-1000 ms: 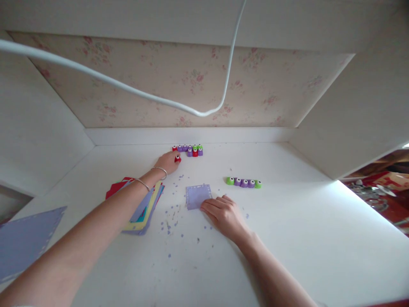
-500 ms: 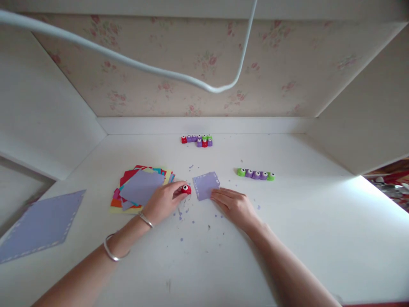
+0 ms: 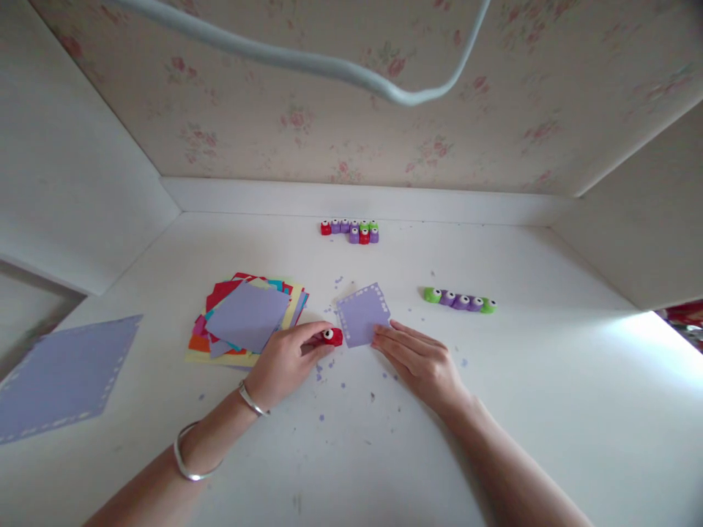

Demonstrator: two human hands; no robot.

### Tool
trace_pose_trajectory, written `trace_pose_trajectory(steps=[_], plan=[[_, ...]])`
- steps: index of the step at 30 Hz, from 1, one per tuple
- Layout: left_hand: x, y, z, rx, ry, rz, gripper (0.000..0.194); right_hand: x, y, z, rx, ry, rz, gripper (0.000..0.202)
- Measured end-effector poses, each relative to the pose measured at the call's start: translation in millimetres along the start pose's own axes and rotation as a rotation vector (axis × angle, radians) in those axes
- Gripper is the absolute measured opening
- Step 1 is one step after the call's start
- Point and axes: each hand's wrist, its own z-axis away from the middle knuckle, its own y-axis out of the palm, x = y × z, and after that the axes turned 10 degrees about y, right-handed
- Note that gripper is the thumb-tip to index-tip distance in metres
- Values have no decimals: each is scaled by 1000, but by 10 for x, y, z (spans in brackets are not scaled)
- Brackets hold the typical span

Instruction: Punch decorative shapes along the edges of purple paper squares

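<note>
My left hand (image 3: 288, 364) grips a small red paper punch (image 3: 332, 337) between thumb and fingers, its white top knob with a dark mark facing up. Right beside the punch lies a small square of purple paper (image 3: 363, 315), with a row of punched holes along its left and upper edges. My right hand (image 3: 420, 359) has its fingers pressed together on the lower right corner of that square; the thumb is mostly hidden. Tiny purple paper bits (image 3: 321, 372) are scattered between the hands.
A stack of coloured paper (image 3: 250, 318) lies left of the punch. Farther left is a larger purple sheet (image 3: 69, 377) with punched edges. Several more punches (image 3: 364, 234) stand near the back wall, and a row of green and purple ones (image 3: 461, 301) at right. A white cable (image 3: 329, 66) hangs in front.
The view has tilted and shifted slightly. The purple square has turned a little, with my right hand still at its corner. The red punch stays in my left hand, close to the paper's left edge.
</note>
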Motion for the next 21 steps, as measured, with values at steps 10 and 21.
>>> trace_pose_trajectory(steps=[10,21], plan=[[-17,0,12,28,0,9,29,43,-32,-66,-23,-43,2,28],[-14,-10,19,33,16,-33,29,32,-25,-36,-11,-30,0,30]])
